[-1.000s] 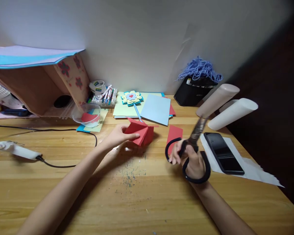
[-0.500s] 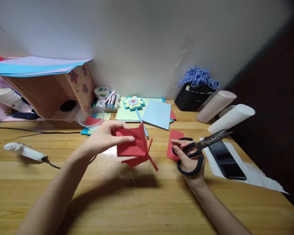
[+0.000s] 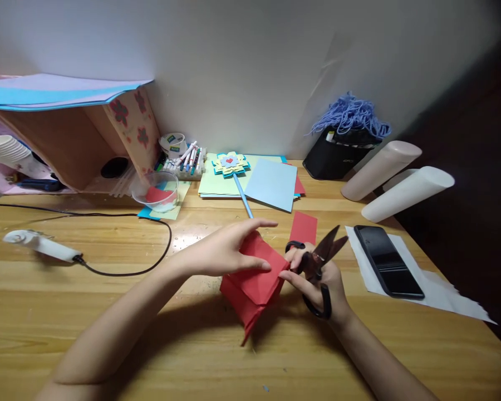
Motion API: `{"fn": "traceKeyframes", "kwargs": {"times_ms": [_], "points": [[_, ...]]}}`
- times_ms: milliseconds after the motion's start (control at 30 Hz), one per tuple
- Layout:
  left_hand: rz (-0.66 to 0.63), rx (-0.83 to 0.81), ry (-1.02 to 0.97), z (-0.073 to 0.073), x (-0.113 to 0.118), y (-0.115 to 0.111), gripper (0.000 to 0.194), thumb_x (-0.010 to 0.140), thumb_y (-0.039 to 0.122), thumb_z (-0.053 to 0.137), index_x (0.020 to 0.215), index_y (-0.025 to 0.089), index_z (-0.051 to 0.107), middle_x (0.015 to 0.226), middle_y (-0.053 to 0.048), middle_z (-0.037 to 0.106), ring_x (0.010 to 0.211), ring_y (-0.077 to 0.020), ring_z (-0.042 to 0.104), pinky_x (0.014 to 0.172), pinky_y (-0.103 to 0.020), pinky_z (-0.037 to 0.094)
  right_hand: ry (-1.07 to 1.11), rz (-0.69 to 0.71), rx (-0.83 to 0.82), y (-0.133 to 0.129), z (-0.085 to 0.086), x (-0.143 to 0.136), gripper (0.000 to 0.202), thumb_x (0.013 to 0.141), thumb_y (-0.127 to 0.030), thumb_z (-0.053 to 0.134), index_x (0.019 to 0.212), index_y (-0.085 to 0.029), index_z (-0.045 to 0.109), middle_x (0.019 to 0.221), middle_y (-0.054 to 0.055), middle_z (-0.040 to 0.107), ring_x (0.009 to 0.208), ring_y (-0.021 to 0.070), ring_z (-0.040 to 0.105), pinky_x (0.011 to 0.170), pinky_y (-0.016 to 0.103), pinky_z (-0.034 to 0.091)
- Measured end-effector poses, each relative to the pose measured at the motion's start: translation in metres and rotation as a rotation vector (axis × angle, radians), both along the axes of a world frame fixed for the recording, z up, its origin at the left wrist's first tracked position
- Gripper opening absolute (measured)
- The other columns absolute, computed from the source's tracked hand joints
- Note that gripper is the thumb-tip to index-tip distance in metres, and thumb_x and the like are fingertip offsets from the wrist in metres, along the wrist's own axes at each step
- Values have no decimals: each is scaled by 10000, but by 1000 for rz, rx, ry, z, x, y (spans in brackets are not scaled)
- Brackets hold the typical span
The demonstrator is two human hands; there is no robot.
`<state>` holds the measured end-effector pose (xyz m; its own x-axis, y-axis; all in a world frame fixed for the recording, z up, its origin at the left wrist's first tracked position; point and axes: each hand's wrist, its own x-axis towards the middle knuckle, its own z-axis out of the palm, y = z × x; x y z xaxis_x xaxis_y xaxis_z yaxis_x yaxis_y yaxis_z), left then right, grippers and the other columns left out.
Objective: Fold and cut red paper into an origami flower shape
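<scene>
"Folded red paper piece (image 3: pixel 259 278), you say; where is it?"

"Between the two hands, raised over the near middle of the wooden counter (image 3: pixel 183 345). The left hand (image 3: pixel 229 250) grasps it, thumb across its upper face."

"And the right hand (image 3: pixel 325 289)?"

"Its thumb meets the paper's right edge, while its fingers hold black-handled metal scissors (image 3: pixel 324 250), blades parted and angled away."

"What lies beyond?"

"On the right, a black smartphone (image 3: pixel 388 262) on torn white paper (image 3: pixel 442 295); on the left, a white handheld device (image 3: pixel 45 248) with a black cord. Past the scissors, a flat red paper rectangle (image 3: pixel 304 225)."

"Farther back?"

"A clear round plastic bowl (image 3: pixel 165 206) with red paper inside, then a light blue paper sheet (image 3: pixel 271 184) beside a layered yellow-and-blue paper flower (image 3: pixel 230 163). By the wall, shaggy blue yarn (image 3: pixel 350 117) tops a black holder (image 3: pixel 338 159)."
</scene>
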<state>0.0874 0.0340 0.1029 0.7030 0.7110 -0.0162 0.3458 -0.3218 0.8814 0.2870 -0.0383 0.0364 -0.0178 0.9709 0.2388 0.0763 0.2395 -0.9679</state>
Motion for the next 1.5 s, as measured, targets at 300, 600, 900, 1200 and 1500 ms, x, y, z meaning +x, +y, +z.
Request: {"fn": "traceKeyframes", "kwargs": {"times_ms": [300,600,900,1200,1500], "points": [[86,251,-114,10,20,-44,190,902,229,426,933,173,605,865,-51,652,789,-145,600,738,-257,466,318,-386,-223,20,-9,0,357,605,-360,784,706,-193,486,587,-73,504,455,74,529,462,204,452],[304,-251,-54,-71,53,-55,436,825,521,492,1036,155,600,895,-105,668,760,-219,602,697,-360,470,742,-347,-488,30,-19,1,390,487,-240,846,700,-181,525,638,-68,599,579,112,675,523,161,564],[357,-263,-366,-73,46,-35,334,868,419,475,991,150,630,994,-75,676,928,-218,597,843,-335,463,573,-177,-570,32,-14,3,396,563,-397,798,717,-177,505,536,-55,570,428,109,600,415,193,495],[765,331,-195,-93,20,-8,272,892,352,389,766,174,551,742,-43,595,697,-175,559,673,-287,424,-102,282,-285,17,-7,28,681,722,-806,294,920,-185,491,655,-4,514,588,143,524,588,287,454],[891,544,-56,-116,16,-11,248,879,331,379,821,181,568,755,-63,591,763,-208,580,745,-327,426,-1113,93,-154,8,11,6,415,732,-606,558,741,-232,379,561,-6,554,532,211,578,466,246,252]]}}
